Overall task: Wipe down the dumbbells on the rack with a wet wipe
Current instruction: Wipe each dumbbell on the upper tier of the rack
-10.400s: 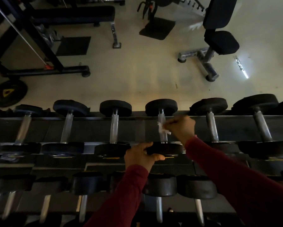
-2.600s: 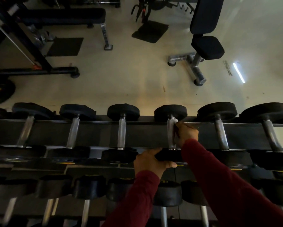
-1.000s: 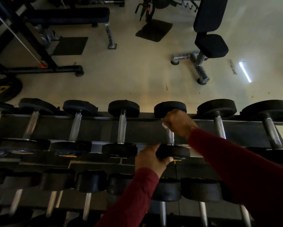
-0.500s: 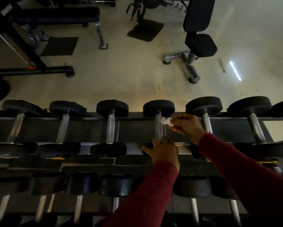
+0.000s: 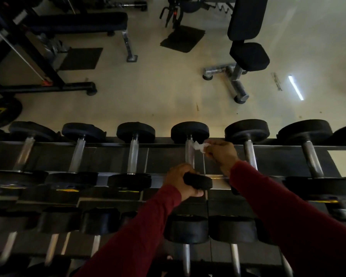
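since half a second ago, our left hand has shifted onto the dumbbell's near head, grasping it; our right hand pinches the wet wipe against the handle's far end. we judge wiping continues. the dumbbell lies on the rack, long axis near-to-far.
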{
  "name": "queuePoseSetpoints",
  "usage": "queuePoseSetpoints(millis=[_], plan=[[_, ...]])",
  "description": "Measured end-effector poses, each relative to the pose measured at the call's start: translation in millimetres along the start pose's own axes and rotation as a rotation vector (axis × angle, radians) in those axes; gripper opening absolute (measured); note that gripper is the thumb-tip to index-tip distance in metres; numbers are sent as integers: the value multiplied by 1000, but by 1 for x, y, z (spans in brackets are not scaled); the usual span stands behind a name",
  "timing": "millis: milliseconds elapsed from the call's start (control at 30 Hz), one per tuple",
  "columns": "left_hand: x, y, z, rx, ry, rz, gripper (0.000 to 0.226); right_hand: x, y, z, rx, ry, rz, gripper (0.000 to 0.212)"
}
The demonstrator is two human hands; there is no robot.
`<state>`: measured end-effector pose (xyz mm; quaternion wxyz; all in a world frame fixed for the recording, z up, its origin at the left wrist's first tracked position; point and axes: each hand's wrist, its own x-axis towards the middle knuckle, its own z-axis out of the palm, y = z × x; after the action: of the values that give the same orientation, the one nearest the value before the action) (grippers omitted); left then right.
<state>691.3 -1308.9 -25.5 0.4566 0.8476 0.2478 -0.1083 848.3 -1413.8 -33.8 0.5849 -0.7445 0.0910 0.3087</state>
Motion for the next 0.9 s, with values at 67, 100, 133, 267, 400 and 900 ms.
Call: queuePoseSetpoints(millis=[67, 100, 133, 267, 400, 900], plan=[[1, -3, 0, -21, -17, 10, 51, 6, 1, 6, -124, 36, -29, 22], [0, -2, 0, -20, -16, 13, 52, 6, 0, 9, -183, 38, -57, 20], [0, -1, 2, -17, -8, 19, 53, 6, -1, 13, -260, 32, -92, 18], [-4, -6, 5, -74, -13, 13, 54, 4, -8, 28, -621, 74, -151, 29], [-13, -19, 5, -150, 91, -35, 59, -7, -5, 28, -898, 60, -99, 23], [-27, -29, -4, -272, 279, -129, 75, -15, -10, 50, -796, 140, -609, 9]])
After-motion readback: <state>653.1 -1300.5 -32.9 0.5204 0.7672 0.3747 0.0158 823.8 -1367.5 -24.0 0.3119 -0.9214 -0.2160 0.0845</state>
